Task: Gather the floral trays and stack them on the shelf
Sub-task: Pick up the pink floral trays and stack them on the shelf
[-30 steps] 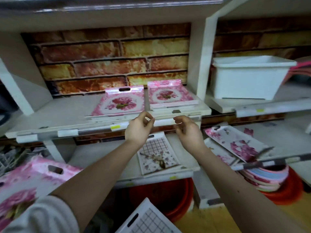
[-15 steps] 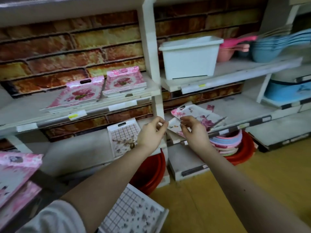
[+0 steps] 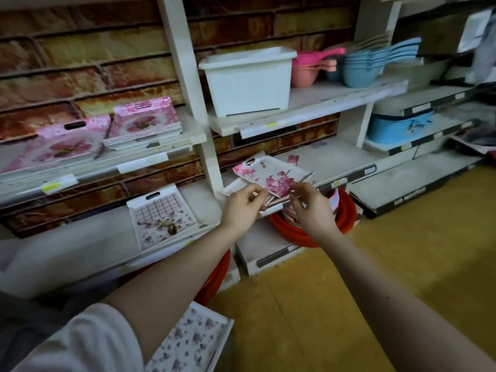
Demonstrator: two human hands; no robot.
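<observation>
On white shelf (image 3: 338, 159), floral trays (image 3: 271, 176).

Quantities: one white storage bin (image 3: 249, 84), two red basins (image 3: 295, 233), one grid-pattern tray (image 3: 163, 216) left of the left hand (image 3: 243, 206).

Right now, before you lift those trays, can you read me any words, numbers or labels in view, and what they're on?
Nothing is legible.
Yellow tag on the left shelf edge: too blurred.
White labels on the dark shelf strips: too small.
Paper sheet at top right: blurred.
Floral trays: pattern only, no words seen.
</observation>
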